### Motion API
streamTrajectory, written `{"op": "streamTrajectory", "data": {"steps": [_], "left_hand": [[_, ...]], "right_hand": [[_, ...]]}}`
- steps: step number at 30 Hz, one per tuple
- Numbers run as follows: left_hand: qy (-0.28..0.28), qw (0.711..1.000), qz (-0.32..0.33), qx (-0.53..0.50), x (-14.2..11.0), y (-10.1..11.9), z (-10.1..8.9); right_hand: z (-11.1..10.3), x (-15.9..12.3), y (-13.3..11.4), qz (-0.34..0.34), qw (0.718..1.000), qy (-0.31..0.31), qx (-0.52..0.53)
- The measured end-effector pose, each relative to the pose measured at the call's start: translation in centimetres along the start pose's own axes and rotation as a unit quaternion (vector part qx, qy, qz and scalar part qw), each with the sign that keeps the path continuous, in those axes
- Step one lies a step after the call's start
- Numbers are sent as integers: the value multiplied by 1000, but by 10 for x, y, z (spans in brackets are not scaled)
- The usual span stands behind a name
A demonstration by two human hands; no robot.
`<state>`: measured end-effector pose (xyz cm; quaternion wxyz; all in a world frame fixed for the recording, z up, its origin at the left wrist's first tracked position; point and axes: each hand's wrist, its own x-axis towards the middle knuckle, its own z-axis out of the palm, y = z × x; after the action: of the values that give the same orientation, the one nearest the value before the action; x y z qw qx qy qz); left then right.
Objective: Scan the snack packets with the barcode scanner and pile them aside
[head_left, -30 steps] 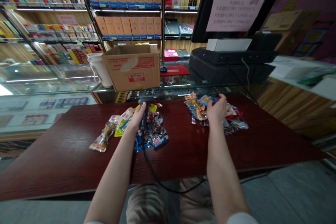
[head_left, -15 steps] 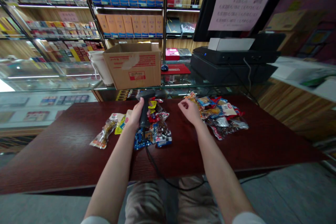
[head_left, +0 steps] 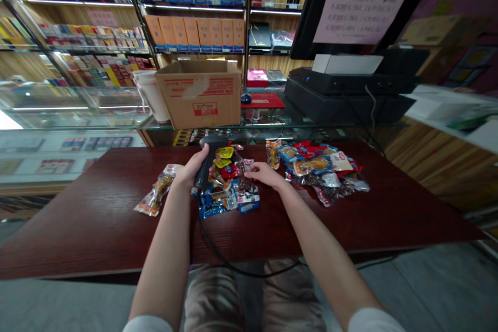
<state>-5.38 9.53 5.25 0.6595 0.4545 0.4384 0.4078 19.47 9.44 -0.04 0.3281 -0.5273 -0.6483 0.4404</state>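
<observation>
My left hand (head_left: pixel 191 168) is wrapped round the handle of a black barcode scanner (head_left: pixel 205 168), its head pointing away from me and its cable trailing down. Beside it lies a middle pile of shiny snack packets (head_left: pixel 218 201) in blue, yellow, red and clear wrappers. My right hand (head_left: pixel 266 174) reaches in from the right, fingertips pinched on a dark, clear-wrapped snack packet (head_left: pixel 245 182) at that pile's edge. A second heap of snack packets (head_left: pixel 315 165) lies farther right. One clear packet with brownish contents (head_left: pixel 157 192) lies left of my left forearm.
The dark red table (head_left: pixel 93 218) meets a glass counter at the back. An open cardboard box (head_left: pixel 204 96) and a white container (head_left: pixel 151 96) stand on that counter. Right of them are a black cash drawer (head_left: pixel 330 98) and a monitor with a paper sign (head_left: pixel 361 2).
My right hand has moved left from the right-hand heap to the middle pile. A small orange-trimmed packet now lies at that heap's left edge. The scanner has shifted slightly left.
</observation>
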Motion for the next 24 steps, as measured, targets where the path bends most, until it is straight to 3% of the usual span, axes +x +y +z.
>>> {"op": "streamTrajectory", "data": {"steps": [5, 10, 14, 18, 24], "left_hand": [[-17, 1000, 9, 9, -2, -1, 5], [-48, 999, 5, -5, -3, -4, 11], [-65, 997, 19, 23, -5, -6, 18], [-74, 996, 40, 40, -8, -3, 23], [-86, 996, 35, 19, -8, -2, 22]], "right_hand": [[-12, 6, 2, 29, 989, 108, 101], [-28, 8, -1, -33, 937, 239, 254], [-37, 2, -9, -110, 896, 245, 354], [-40, -3, -15, -134, 869, 229, 419], [-37, 0, -12, -145, 861, 222, 434]]}}
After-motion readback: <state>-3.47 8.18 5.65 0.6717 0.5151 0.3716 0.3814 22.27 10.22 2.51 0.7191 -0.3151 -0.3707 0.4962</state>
